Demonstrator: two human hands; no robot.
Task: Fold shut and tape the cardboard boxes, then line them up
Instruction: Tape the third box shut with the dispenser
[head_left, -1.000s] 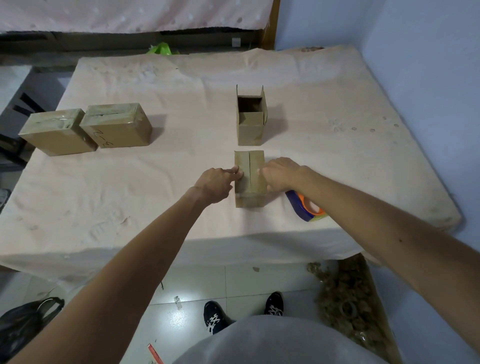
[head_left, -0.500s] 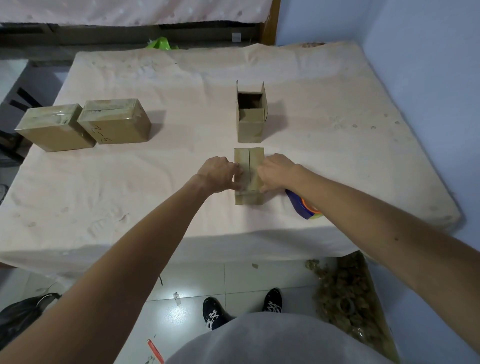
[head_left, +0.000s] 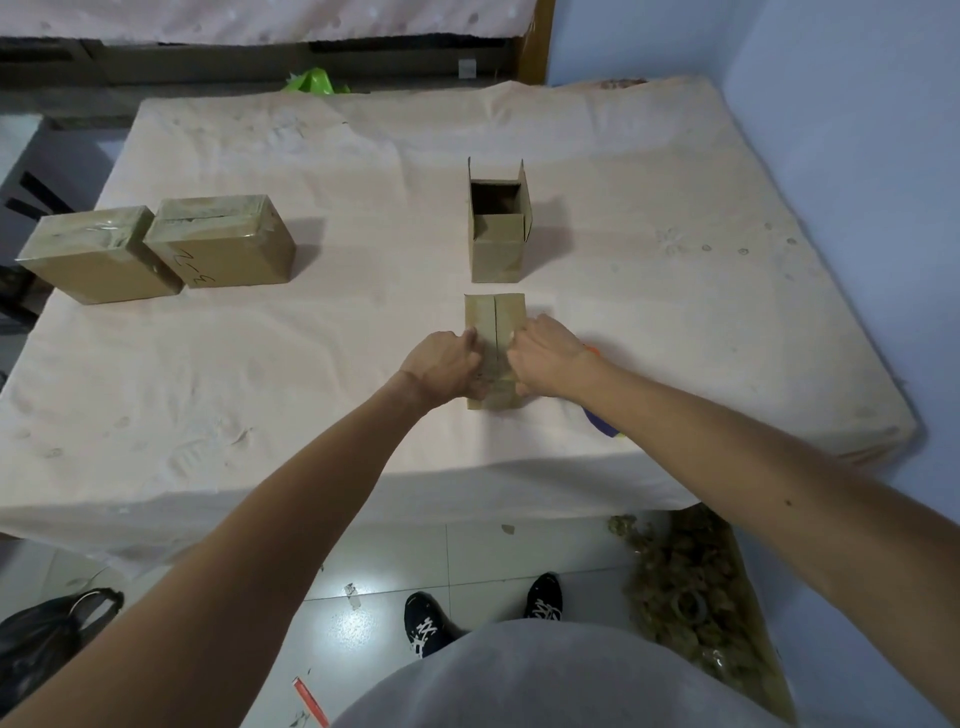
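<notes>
A small cardboard box (head_left: 493, 319) stands near the table's front edge with its two top flaps folded down and meeting in a seam. My left hand (head_left: 444, 364) presses on its left side and my right hand (head_left: 545, 358) on its right side, fingers on the flaps. Behind it stands a taller box (head_left: 497, 244) with its top open and flaps up. Two taped boxes (head_left: 98, 254) (head_left: 223, 241) sit side by side at the far left. A tape roll (head_left: 602, 421), blue and orange, lies mostly hidden under my right forearm.
The table (head_left: 311, 338) is covered with a pale cloth. A blue wall runs along the right side. On the floor lie a black bag (head_left: 47, 639) at left and a sack of brown scraps (head_left: 691, 597) at right.
Both hands slid toward me along the closed box and closer to its seam, now covering its near half. The tape roll is more hidden under my right arm.
</notes>
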